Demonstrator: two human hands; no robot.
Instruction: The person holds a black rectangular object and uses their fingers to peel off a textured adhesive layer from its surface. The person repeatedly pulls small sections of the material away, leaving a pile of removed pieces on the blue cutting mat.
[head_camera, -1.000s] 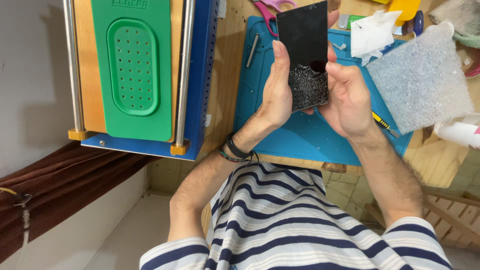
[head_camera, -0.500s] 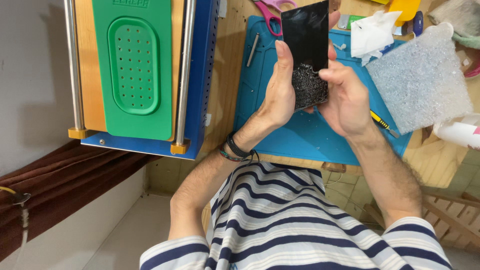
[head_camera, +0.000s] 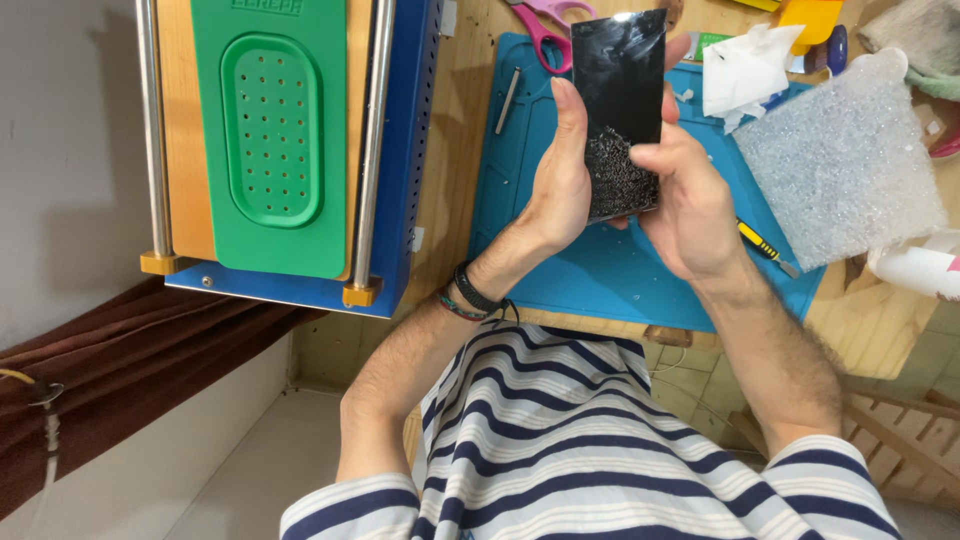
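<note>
- Gripped between both hands, a black phone screen (head_camera: 618, 95) is held upright above the blue work mat (head_camera: 560, 265), its lower part badly shattered.
- It is clasped along one edge by the left hand (head_camera: 560, 180), fingers curled narrow around it.
- The other edge is pinched by the right hand (head_camera: 690, 200), thumb pressed on the cracked patch (sharp splinters, most likely).
- Pink scissors (head_camera: 545, 30), a yellow knife (head_camera: 765, 247) and a bubble-wrap sheet (head_camera: 840, 160) are seen nearby; a green-padded machine (head_camera: 280, 140) stands further off.
- A thumb could be cut, or loose glass shed onto the mat, if pressure is added.

Glossy black glass panel (head_camera: 618, 95), shattered lower end
</note>
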